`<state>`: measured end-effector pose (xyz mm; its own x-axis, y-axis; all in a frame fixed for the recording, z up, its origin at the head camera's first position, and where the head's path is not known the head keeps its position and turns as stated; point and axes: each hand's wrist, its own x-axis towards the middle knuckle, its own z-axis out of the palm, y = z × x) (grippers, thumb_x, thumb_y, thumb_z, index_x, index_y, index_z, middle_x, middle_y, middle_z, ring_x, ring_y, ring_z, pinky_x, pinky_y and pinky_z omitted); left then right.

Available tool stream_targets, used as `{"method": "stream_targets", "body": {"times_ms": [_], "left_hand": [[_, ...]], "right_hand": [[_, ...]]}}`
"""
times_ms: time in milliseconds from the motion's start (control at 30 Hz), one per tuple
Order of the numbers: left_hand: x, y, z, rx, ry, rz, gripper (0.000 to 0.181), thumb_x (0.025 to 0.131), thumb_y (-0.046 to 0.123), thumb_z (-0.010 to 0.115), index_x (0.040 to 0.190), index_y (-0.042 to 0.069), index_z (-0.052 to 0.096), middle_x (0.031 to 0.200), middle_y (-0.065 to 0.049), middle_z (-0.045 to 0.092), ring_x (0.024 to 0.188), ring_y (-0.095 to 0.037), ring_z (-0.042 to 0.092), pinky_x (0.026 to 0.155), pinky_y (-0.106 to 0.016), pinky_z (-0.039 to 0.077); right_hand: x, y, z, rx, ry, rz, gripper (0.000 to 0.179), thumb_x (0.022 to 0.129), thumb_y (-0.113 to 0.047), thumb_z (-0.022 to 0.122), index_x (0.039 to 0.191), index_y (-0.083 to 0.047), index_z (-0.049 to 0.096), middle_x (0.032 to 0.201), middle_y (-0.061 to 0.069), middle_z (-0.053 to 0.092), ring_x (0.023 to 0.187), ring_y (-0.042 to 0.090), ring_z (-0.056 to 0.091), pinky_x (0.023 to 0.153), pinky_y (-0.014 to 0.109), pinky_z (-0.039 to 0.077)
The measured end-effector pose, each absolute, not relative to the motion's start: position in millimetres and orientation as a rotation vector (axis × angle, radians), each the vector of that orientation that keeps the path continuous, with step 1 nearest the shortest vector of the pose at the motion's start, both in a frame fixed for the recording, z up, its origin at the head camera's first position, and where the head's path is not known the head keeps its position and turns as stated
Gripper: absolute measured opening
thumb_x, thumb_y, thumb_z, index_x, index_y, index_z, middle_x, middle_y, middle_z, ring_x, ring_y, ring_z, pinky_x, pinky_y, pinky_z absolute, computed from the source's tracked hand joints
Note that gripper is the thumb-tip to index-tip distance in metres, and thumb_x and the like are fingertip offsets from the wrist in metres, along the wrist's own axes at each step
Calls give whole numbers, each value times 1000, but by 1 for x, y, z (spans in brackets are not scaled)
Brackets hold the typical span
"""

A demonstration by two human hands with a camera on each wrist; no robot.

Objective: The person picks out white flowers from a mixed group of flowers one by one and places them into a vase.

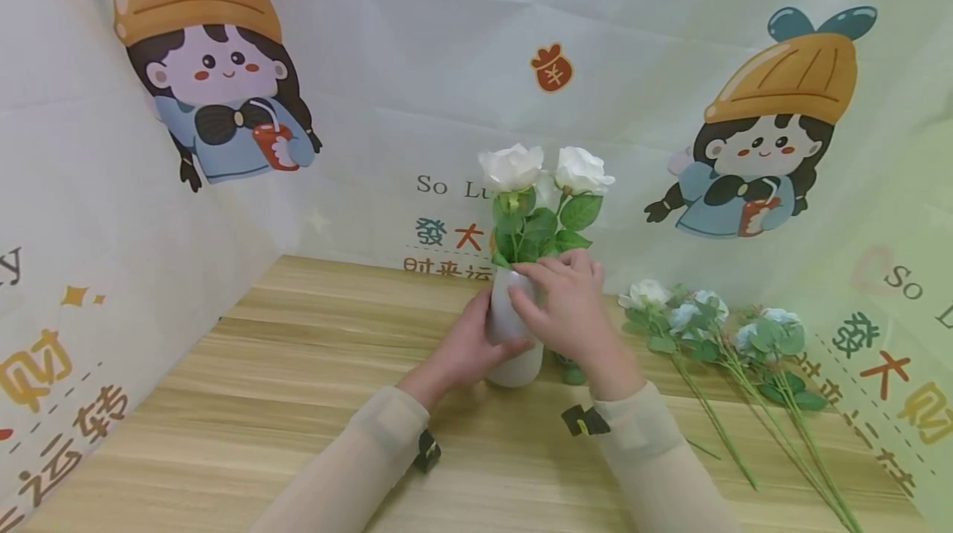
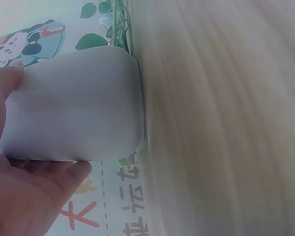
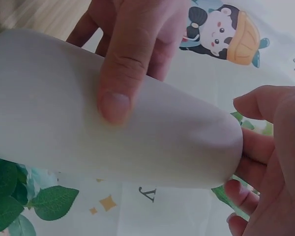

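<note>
A white vase (image 1: 514, 367) stands upright on the table, holding white roses (image 1: 514, 166) with green leaves. My left hand (image 1: 467, 343) grips its body from the left, the thumb across the near side, as the right wrist view also shows. Up at the vase's mouth is my right hand (image 1: 569, 301), its fingers touching the rim and the lower leaves. In the right wrist view the right thumb (image 3: 258, 102) stays apart from the vase, while several fingertips are partly hidden behind the rim. The stems inside the vase cannot be seen.
To the right on the wooden table (image 1: 298, 367) lie loose long-stemmed flowers: a white one (image 1: 646, 293) and pale blue ones (image 1: 774, 330). Some greenery (image 1: 572, 372) sits just right of the vase. A printed cloth (image 1: 417, 61) hangs behind and around the table.
</note>
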<state>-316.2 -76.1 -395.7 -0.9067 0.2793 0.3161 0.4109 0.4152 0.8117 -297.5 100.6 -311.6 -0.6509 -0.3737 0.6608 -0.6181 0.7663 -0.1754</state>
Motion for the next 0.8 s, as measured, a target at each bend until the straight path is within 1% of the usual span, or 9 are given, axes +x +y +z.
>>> {"method": "stream_targets", "body": {"times_ms": [100, 233, 333, 400, 567, 700, 800], "left_hand": [[-315, -76, -396, -608, -2537, -1513, 97, 97, 33, 85, 171, 8, 28, 163, -21, 50, 141, -41, 59, 120, -61, 52], [-316, -77, -396, -605, -2538, -1510, 96, 96, 32, 86, 170, 6, 30, 162, -21, 50, 140, -41, 59, 119, -61, 53], [-317, -77, -396, -623, -2522, -1514, 96, 96, 32, 86, 170, 7, 30, 162, -21, 51, 141, -40, 59, 119, -61, 52], [-317, -77, -395, -636, -2512, -1519, 96, 96, 31, 86, 170, 8, 30, 163, -20, 50, 142, -40, 59, 120, -61, 52], [-317, -76, -394, -654, -2504, -1515, 96, 95, 32, 86, 171, 12, 31, 164, -18, 51, 142, -39, 59, 120, -61, 52], [-319, -76, -395, -647, -2516, -1517, 97, 95, 33, 87, 171, 16, 31, 164, -15, 51, 142, -38, 59, 120, -60, 52], [-319, -76, -396, -645, -2510, -1521, 96, 95, 34, 87, 171, 16, 31, 164, -15, 51, 142, -37, 59, 119, -60, 52]], "right_hand": [[-297, 102, -311, 753, -2341, 523, 39, 101, -34, 72, 130, -10, 79, 124, 16, 78, 116, 41, 55, 97, 59, 37], [-299, 102, -312, 774, -2289, 606, 44, 99, -30, 72, 139, -11, 74, 133, 19, 71, 120, 43, 53, 98, 60, 39], [-299, 101, -312, 785, -2262, 631, 48, 99, -29, 72, 144, -11, 70, 143, 17, 70, 123, 43, 53, 100, 61, 39], [-299, 100, -312, 795, -2266, 616, 50, 100, -29, 72, 146, -10, 70, 147, 15, 70, 126, 42, 53, 102, 62, 39], [-297, 100, -312, 806, -2308, 576, 50, 101, -29, 71, 147, -9, 70, 147, 12, 72, 127, 40, 54, 105, 61, 38], [-297, 100, -312, 807, -2336, 551, 50, 102, -29, 70, 148, -11, 69, 147, 11, 72, 126, 39, 54, 105, 60, 37], [-295, 100, -311, 822, -2352, 538, 51, 101, -31, 70, 149, -13, 69, 147, 12, 70, 126, 38, 54, 104, 60, 37]]}}
